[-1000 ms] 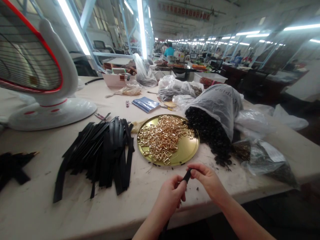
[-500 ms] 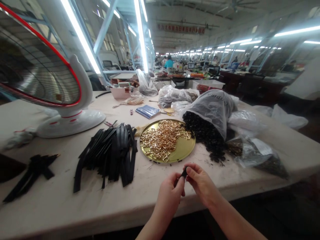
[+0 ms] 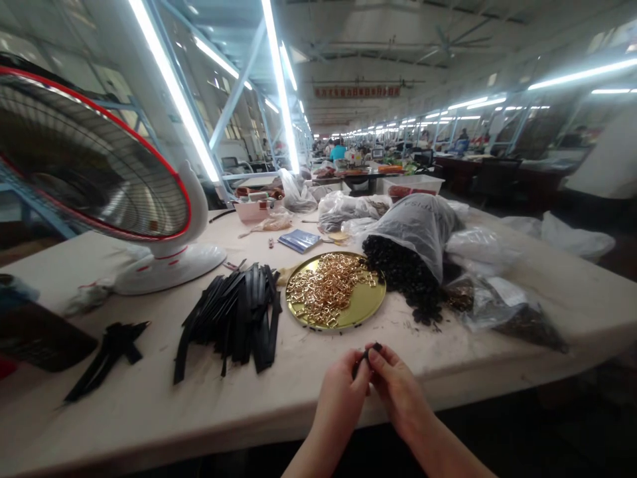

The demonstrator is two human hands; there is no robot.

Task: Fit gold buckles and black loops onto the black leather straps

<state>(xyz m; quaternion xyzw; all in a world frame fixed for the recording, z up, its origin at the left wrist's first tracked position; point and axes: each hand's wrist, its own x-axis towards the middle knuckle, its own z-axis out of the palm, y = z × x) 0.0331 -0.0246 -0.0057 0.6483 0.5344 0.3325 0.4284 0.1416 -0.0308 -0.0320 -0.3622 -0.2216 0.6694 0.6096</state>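
Near the table's front edge, my left hand point(image 3: 346, 385) and my right hand point(image 3: 395, 382) meet, both closed on a small black strip point(image 3: 367, 355). Fingers cover most of it, so its full shape is hidden. Just beyond them lies a round gold tray point(image 3: 365, 309) heaped with small gold metal buckles point(image 3: 323, 285). A pile of black strips point(image 3: 233, 312) lies left of the tray. To the right, small black pieces point(image 3: 408, 272) spill out of a translucent plastic bag point(image 3: 423, 222).
A white fan with a red-rimmed guard point(image 3: 169, 265) stands at the left, near a dark cylindrical container point(image 3: 42, 332) and a few more black strips point(image 3: 107, 355). Behind the tray are a blue packet point(image 3: 298, 240) and plastic bags point(image 3: 348, 209). Another filled bag point(image 3: 502, 305) lies at the right.
The view has tilted up and turned slightly left, showing more of the dark container. My hands have drawn closer together around the black strip, and less of it shows.
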